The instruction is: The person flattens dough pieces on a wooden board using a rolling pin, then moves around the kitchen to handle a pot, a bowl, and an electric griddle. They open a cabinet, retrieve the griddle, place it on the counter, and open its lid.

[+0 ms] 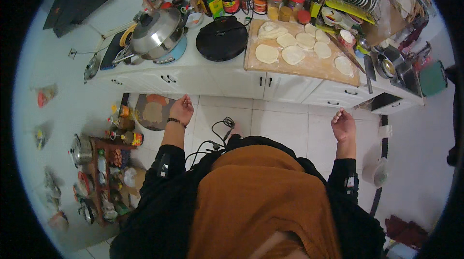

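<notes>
My left hand (182,109), a beaded bracelet at its wrist, is held in the air in front of the cabinets, fingers loosely curled, with nothing seen in it. Out to the right, my right hand (343,125) is palm up with bent fingers and bears nothing visible. Both are apart from the counter. On it lies a floured wooden board (304,72) with several flat dough rounds (266,53) and a folded pile of dough (271,30). A rolling pin (346,51) rests across the board's right part. Left of the board sits a closed black electric griddle (222,38).
A large lidded steel pan (156,34) stands at the counter's left. Jars and bottles (215,2) line the back. A cleaver (369,72) lies beside the sink (407,74). Black cables (220,132) trail near my feet. Shelves (99,183) with pots stand at left.
</notes>
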`<action>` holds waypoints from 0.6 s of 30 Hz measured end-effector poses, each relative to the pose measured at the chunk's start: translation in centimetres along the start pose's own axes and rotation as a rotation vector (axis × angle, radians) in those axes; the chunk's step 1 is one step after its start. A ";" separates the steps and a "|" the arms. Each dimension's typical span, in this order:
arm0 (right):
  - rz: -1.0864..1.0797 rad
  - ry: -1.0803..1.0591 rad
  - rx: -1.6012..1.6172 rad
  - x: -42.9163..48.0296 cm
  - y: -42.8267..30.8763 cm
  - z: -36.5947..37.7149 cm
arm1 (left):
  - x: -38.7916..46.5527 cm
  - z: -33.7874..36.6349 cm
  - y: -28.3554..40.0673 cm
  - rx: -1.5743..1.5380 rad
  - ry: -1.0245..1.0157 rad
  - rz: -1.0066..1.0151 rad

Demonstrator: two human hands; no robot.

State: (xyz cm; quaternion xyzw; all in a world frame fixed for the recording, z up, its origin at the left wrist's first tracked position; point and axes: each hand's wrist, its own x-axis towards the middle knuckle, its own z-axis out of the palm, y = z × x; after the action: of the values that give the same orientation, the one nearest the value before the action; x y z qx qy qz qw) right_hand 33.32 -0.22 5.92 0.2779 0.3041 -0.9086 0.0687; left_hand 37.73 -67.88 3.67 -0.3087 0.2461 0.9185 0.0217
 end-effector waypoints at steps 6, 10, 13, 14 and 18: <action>0.017 0.099 -0.055 0.6 2.2 2.1 | 9.6 3.5 0.7 0.088 -0.034 -0.092; -0.005 0.195 -0.080 1.5 2.5 5.5 | 13.8 8.9 2.1 0.246 -0.085 -0.160; -0.107 0.212 -0.115 3.2 2.8 10.1 | 14.7 15.3 5.2 0.454 -0.341 -0.194; -0.159 0.226 -0.115 3.6 2.8 11.7 | 14.4 17.4 6.7 0.463 -0.461 -0.234; -0.298 0.191 -0.226 4.4 2.8 19.4 | 14.1 26.0 12.3 0.403 -0.919 -0.257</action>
State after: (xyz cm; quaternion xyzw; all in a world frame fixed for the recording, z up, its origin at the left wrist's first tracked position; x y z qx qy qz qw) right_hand 21.45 -13.79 14.86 0.3051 0.4469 -0.8385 -0.0651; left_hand 9.50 -68.12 18.84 0.1092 0.3434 0.8835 0.2993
